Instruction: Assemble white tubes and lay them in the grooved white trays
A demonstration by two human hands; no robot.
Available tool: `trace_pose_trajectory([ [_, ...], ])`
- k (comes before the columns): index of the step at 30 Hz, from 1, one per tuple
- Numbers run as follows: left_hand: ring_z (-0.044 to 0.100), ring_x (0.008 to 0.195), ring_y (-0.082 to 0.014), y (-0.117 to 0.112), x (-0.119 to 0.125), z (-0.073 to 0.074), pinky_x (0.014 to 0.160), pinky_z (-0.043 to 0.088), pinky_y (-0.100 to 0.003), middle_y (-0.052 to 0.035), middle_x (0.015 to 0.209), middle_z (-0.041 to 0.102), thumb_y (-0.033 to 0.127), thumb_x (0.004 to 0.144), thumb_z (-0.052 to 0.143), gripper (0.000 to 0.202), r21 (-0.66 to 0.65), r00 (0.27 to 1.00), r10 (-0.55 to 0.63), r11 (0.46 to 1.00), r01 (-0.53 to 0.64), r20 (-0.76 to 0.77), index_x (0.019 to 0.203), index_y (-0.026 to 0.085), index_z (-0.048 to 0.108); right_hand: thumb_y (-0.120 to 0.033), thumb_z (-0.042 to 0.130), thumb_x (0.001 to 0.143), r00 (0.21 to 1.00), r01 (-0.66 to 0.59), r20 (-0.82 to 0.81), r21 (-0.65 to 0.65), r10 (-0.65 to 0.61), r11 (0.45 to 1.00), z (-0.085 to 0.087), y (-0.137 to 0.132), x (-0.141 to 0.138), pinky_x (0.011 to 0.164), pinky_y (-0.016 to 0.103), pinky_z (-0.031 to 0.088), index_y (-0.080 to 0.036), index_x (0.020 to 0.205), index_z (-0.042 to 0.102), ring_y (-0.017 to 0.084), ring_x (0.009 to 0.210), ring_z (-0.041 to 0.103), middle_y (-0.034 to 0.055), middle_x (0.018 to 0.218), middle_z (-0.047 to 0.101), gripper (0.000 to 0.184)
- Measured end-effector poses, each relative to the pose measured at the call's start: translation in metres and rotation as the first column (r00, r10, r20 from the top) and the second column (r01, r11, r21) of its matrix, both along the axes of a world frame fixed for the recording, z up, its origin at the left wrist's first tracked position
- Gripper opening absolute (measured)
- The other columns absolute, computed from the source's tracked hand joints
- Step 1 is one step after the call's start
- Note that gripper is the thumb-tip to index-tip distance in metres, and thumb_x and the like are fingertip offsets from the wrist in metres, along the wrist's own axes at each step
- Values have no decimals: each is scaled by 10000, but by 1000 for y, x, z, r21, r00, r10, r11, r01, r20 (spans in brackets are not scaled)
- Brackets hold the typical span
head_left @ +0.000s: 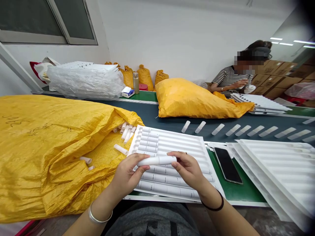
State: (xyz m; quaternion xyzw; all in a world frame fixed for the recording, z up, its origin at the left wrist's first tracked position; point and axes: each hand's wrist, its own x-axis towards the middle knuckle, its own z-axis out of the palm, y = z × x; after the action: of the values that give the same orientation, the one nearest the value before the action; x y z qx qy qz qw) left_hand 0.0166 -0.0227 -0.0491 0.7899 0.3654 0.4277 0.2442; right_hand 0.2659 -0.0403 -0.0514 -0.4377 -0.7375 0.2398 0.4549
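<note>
Both my hands hold one white tube (157,160) level above a white moulded tray (172,141). My left hand (128,175) pinches its left end, fingers closed. My right hand (188,170) grips its right end, fingers curled around it. The tray has long grooves; several near rows hold white tubes with printed text, the far rows stand bare. To the left, a large yellow sack (49,147) lies open, with loose white tubes (125,132) spilling from its mouth.
A black phone (227,165) lies right of the tray. Stacked empty white trays (280,170) sit at the right. White tubes (233,130) ride in a row on the dark conveyor belt. Another yellow sack (197,98) lies beyond. A person in a striped shirt (230,80) works at the far right.
</note>
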Motion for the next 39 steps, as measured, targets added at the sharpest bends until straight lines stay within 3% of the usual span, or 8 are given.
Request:
trace_pose_trajectory([
  [9,652,902,-178,-5,5,-1,809,518,-276,-54,956,695,187,875,582,262,140,999,-19,990,24,-40,1135,213,591,-360,592,885,987,-79,-150,-182,52,980,1,-2,-7,576,243,503,-198,1074,654,141,665,587,47,824,657,256],
  [16,650,930,-198,-3,8,-19,836,527,-316,-73,991,690,277,888,569,334,11,982,-95,995,98,-166,1217,217,560,-334,653,836,920,-126,363,-76,145,989,-3,8,-22,761,309,504,-196,1059,662,202,841,614,87,927,668,262],
  [20,535,1178,-275,27,-16,-29,1002,446,-436,-155,1258,571,378,883,540,592,-8,930,136,989,-147,-342,1406,151,379,-297,651,809,761,222,637,-73,-125,972,-9,76,-8,840,321,462,-166,994,679,242,932,600,116,979,662,229],
  [23,466,1240,-298,56,-48,-40,1069,358,-473,-177,1305,514,228,909,387,401,32,805,375,913,-407,-460,1258,125,553,-262,479,907,698,463,647,-79,-308,883,-14,141,20,861,315,442,-118,1195,578,241,1024,589,153,1114,641,337],
  [27,494,1188,-347,77,-76,-63,1007,385,-524,-160,1268,545,150,815,457,361,-26,724,364,884,-466,-586,1090,206,683,-312,544,871,616,644,720,-225,-320,731,-26,196,53,706,287,461,-90,1051,657,236,841,651,150,942,700,307],
  [32,540,1123,-329,79,-78,-68,989,403,-504,-136,1183,606,229,809,528,265,-46,751,357,888,-457,-556,1000,219,711,-393,660,788,565,701,791,-308,-237,643,-26,207,67,669,315,467,-59,921,712,274,801,663,192,887,704,364],
  [35,541,1154,-267,74,-69,-53,1028,400,-420,-108,1205,618,301,853,525,290,-26,801,358,907,-421,-480,1084,200,669,-367,599,836,564,666,801,-297,-202,684,-20,195,56,721,347,471,-41,912,719,310,870,657,225,899,695,356],
  [39,586,1115,-223,60,-50,-32,1010,434,-377,-71,1138,673,363,879,546,284,-36,918,335,936,-350,-213,1088,204,653,-261,502,909,680,415,729,-298,-75,860,-25,180,13,874,256,436,-175,1012,725,215,1035,619,105,1050,696,260],
])
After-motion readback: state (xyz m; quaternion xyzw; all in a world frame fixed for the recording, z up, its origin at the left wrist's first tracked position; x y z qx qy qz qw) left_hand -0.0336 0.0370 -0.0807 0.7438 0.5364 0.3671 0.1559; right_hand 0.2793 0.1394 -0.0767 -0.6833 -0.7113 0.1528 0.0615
